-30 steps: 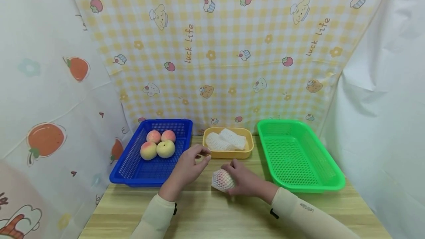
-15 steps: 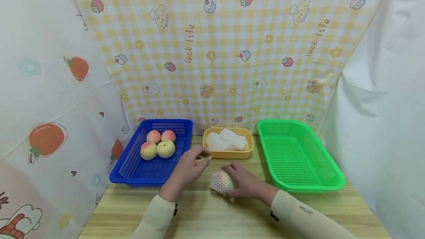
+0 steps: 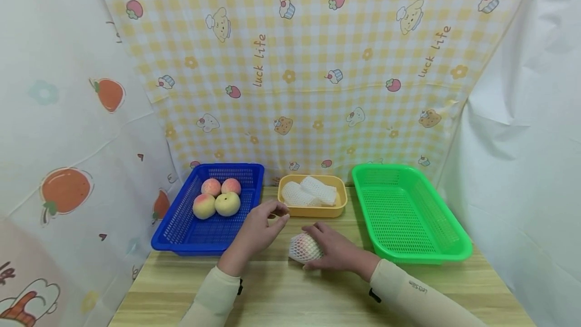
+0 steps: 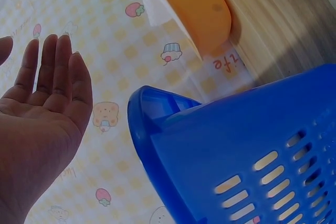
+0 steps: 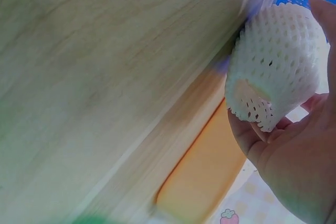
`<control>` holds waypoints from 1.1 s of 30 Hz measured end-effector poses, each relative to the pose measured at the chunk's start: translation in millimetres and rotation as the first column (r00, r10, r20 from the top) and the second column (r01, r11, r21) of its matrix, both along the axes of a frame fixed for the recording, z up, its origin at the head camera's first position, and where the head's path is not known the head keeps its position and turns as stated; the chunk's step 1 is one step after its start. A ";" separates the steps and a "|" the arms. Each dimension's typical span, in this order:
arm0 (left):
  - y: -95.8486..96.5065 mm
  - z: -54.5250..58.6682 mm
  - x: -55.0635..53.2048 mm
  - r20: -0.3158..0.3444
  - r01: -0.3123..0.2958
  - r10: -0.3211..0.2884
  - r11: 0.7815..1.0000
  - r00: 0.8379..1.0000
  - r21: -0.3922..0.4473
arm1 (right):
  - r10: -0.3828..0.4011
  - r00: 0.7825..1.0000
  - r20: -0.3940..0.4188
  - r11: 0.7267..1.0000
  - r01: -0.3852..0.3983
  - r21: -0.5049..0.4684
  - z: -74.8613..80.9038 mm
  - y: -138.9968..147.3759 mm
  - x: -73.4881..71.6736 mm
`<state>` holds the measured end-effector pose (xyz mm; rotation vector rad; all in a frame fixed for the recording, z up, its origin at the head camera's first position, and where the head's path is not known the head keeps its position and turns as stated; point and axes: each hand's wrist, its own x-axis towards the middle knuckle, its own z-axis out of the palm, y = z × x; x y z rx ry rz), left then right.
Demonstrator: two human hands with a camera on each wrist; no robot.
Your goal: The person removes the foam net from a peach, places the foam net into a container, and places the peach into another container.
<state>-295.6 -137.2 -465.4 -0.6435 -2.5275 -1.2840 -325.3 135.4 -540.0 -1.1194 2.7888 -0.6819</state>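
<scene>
A peach in a white foam net sleeve (image 3: 305, 248) sits on the wooden table in front of the yellow tray. My right hand (image 3: 335, 249) grips it from the right, fingers over its far side and thumb on the near side. In the right wrist view the foam net (image 5: 278, 59) covers the fruit, with an opening at one end. My left hand (image 3: 259, 228) hovers to the left, apart from the fruit, holding nothing. Its fingers (image 4: 61, 72) are relaxed and slightly bent in the left wrist view.
A blue basket (image 3: 204, 246) with several peaches (image 3: 227, 204) stands at left. The yellow tray (image 3: 317, 211) at the back middle holds white foam net sleeves (image 3: 318, 190). A green basket (image 3: 410, 216) stands at right. A patterned cloth (image 3: 317, 90) hangs behind.
My right hand has shifted very slightly on the netted peach, its thumb sliding a little to the left. The left hand stays in about the same place.
</scene>
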 end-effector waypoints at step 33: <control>-7.1 -17.5 0.0 0.128 0.094 -0.091 0.995 0.988 -0.019 | -0.027 0.954 0.298 0.943 0.123 -0.310 -4.5 30.0 -0.6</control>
